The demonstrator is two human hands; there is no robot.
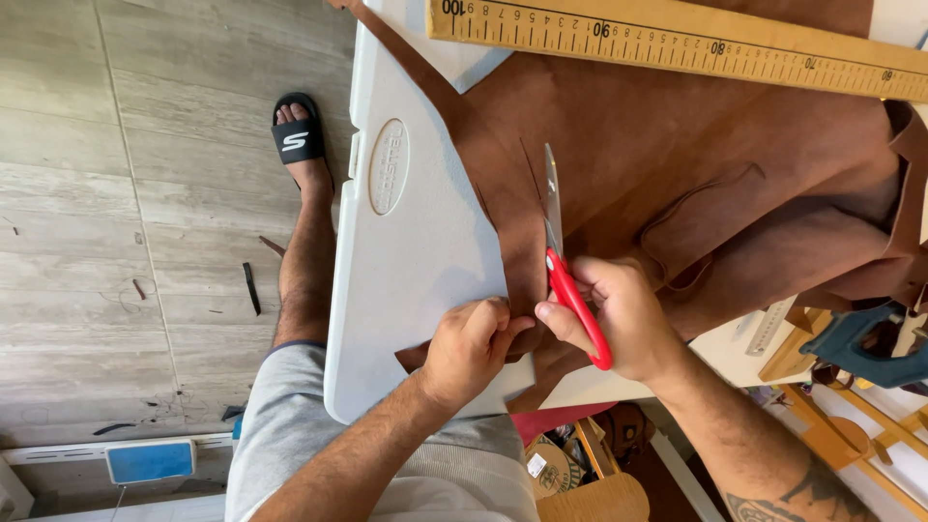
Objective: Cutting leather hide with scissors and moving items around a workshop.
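A large sheet of brown suede leather lies spread over the white plastic counter, its near edge hanging toward the person. The right hand is closed through the loops of the red-handled scissors, whose steel blades point away along the leather, just beside a thin slit already showing in the hide. The left hand is pinched shut on the narrow strip of leather at the counter's edge, thumb and fingers together, touching the hide right beside the scissor pivot. To cut well here, I judge the strip should be kept taut and flat so the blades bite cleanly, with long, steady closes and the tips never fully snapped shut, to avoid nicks in the edge. A long yellow wooden ruler rests across the far side of the leather, well apart from the cut. A blue tool lies to the right.
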